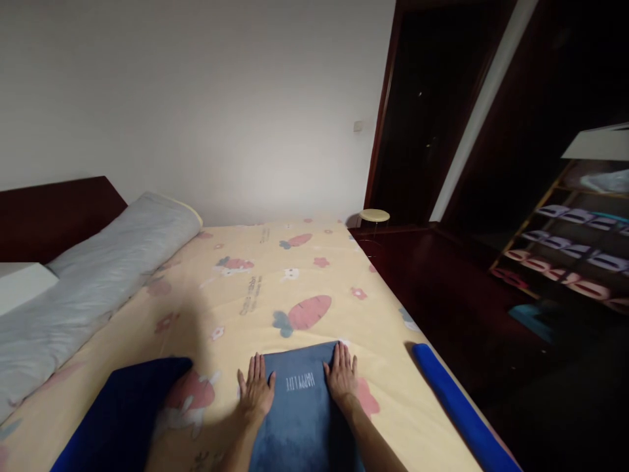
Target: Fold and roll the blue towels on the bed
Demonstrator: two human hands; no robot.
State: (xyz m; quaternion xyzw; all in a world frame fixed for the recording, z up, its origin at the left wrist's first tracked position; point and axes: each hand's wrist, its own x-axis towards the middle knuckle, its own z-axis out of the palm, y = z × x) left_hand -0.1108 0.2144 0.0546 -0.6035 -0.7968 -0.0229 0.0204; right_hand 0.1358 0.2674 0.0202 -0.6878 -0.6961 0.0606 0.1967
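Note:
A blue-grey cloth (299, 413) with the printed words "HAPPY LIFE" lies flat on the bed, its lower end cut off by the frame edge. My left hand (256, 390) rests palm down at its left edge, fingers stretched forward and thumb on the fabric. At the right edge, my right hand (343, 377) lies flat with its fingers spread slightly. Neither hand grips anything. A dark blue cloth (122, 413) is to the left, and a rolled or folded bright blue item (457, 406) lies along the bed's right edge.
The bed has a yellow sheet (265, 282) with carrot prints. A long grey pillow (118, 255) lies by the dark headboard (59, 210). Beyond the bed's far right corner stands a round stool (374, 215). A shoe rack (555, 190) is at the right.

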